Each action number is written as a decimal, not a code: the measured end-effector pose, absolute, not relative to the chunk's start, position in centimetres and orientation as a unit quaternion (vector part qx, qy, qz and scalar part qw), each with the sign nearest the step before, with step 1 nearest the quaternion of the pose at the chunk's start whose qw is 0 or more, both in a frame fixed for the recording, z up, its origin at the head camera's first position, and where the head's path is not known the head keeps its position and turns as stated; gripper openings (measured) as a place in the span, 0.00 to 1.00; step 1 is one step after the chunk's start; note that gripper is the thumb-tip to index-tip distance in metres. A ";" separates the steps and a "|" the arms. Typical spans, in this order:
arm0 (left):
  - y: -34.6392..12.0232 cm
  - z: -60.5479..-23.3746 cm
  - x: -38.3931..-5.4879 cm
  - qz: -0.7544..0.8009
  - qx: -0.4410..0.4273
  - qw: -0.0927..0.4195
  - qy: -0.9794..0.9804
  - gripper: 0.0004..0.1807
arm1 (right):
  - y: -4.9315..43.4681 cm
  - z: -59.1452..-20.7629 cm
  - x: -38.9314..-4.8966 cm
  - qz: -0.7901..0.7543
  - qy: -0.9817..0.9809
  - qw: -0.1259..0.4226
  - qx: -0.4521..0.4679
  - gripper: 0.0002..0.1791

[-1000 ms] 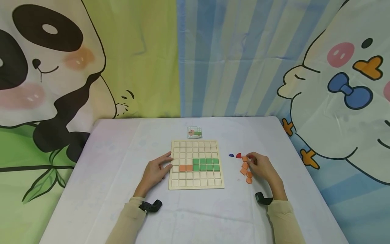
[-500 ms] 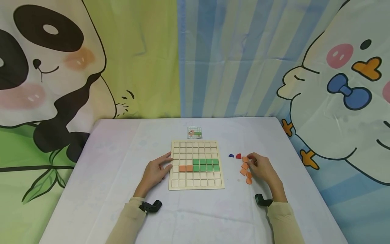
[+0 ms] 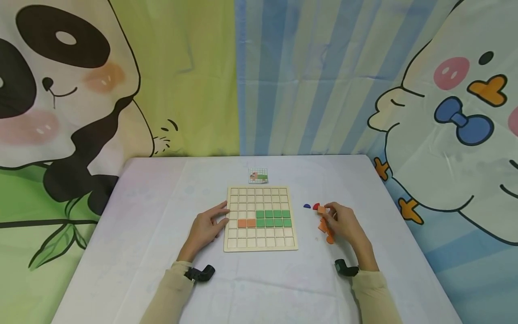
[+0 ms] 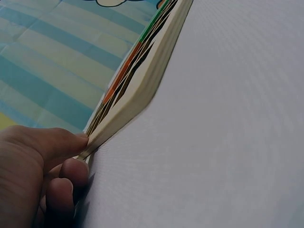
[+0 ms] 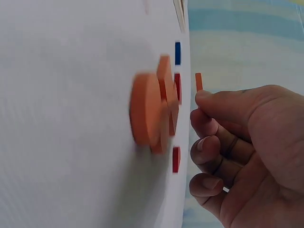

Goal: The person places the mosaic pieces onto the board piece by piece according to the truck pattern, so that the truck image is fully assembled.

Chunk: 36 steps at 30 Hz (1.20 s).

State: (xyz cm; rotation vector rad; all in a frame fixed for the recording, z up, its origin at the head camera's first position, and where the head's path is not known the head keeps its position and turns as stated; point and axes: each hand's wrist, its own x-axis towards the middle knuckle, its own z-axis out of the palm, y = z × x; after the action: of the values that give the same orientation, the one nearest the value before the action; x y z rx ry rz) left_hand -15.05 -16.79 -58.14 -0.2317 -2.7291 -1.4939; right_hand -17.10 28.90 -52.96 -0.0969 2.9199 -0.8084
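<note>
A wooden grid board lies mid-table, with green and orange square tiles set in some cells. My left hand holds its left edge; in the left wrist view the thumb presses the rim and the other fingers are curled below. My right hand pinches an orange square tile, which stands edge-on above the table in the right wrist view. Under that hand lie several orange pieces, overlapping in view and partly hidden. A red piece and a blue half-round piece are just left of the held tile.
A small printed card with a coloured grid picture lies behind the board. Another red piece shows in the right wrist view. White cloth covers the table, and patterned curtains hang behind it.
My right hand has moved slightly left, and the orange tile it pinches has come up from beside the other orange pieces and now partly covers the red piece. My left hand has stayed put.
</note>
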 end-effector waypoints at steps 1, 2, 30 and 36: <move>-16.8 -58.2 -15.0 -0.479 -0.074 0.011 -0.875 0.18 | 28.6 -53.0 -17.0 -0.270 0.960 0.057 -0.035 0.21; -16.8 -58.2 -15.0 -0.479 -0.073 0.010 -0.875 0.18 | 28.2 -53.0 -17.0 -0.275 0.959 0.057 -0.043 0.21; -16.8 -58.4 -15.0 -0.473 -0.069 0.013 -0.878 0.18 | 18.8 -52.6 -16.2 -0.299 0.935 0.041 -0.188 0.16; -16.8 -58.4 -15.0 -0.476 -0.072 0.016 -0.876 0.18 | 17.1 -52.5 -16.2 -0.300 0.931 0.056 -0.200 0.16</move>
State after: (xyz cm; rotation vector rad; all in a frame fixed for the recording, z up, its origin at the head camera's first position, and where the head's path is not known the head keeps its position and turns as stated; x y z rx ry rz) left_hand -15.04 -16.76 -58.42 -0.2232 -2.7257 -1.4796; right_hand -16.20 17.14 -52.45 -0.6078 2.8241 -0.9100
